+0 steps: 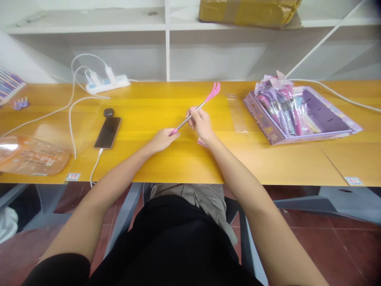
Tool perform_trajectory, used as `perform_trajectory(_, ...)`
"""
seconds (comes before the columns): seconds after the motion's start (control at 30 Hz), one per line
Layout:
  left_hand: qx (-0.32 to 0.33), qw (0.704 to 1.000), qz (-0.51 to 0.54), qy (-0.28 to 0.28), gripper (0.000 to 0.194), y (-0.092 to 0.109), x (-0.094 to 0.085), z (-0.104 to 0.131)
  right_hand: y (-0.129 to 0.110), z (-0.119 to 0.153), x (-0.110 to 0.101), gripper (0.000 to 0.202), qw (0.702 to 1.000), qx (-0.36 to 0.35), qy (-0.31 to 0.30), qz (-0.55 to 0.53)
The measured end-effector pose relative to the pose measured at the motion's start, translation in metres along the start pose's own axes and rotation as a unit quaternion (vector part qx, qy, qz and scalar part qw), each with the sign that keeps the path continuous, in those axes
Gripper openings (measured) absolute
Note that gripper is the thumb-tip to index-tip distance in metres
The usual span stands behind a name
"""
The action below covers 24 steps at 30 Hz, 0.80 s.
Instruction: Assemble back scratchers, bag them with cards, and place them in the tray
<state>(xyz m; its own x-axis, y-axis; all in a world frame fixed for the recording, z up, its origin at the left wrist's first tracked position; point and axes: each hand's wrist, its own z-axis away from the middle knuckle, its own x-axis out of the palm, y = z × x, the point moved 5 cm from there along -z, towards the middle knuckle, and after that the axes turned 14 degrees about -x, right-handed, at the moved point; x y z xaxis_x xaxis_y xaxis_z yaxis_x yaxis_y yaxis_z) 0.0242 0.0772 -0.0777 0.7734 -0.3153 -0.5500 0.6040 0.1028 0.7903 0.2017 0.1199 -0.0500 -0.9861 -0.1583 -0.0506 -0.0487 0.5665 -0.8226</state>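
Note:
Above the yellow table (166, 163) I hold a back scratcher (195, 111) with a thin metal rod and a pink claw-like head that points up and to the right. My left hand (163, 140) is closed around its pink handle end. Farther up, my right hand (201, 122) pinches the metal rod between thumb and fingers. Partly hidden under my right wrist lies a small pink printed piece (203, 142). A clear plastic sleeve (237, 113) lies flat to the right of my hands.
On the right, a purple display box (268, 126) holds several wrapped items. A phone (107, 133) on a cable, a small black case (108, 113) and a power strip (108, 84) are at left, near an orange transparent bag (38, 155). White shelves (89, 22) stand behind, with a taped package (248, 12).

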Motion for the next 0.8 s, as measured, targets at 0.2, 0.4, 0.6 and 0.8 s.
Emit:
perform_trajectory(0.2, 0.005, 1.000, 0.011, 0.001, 0.040, 0.001, 0.000, 0.001, 0.002, 0.001, 0.003, 0.070, 1.000, 0.005, -0.007, -0.004)
perform_trajectory(0.4, -0.002, 1.000, 0.013, 0.006, 0.039, 0.000, 0.000, 0.001, 0.003, 0.004, 0.009, 0.072, 0.999, 0.014, -0.033, -0.031)
perform_trajectory(0.6, -0.010, 1.000, 0.020, 0.014, 0.039, -0.001, 0.000, 0.000, 0.009, 0.007, 0.014, 0.076, 0.994, 0.054, -0.085, -0.046)
perform_trajectory(0.8, 0.014, 1.000, 0.016, 0.023, 0.037, -0.004, 0.000, -0.004, 0.012, 0.010, 0.016, 0.074, 0.986, 0.060, -0.141, -0.070)
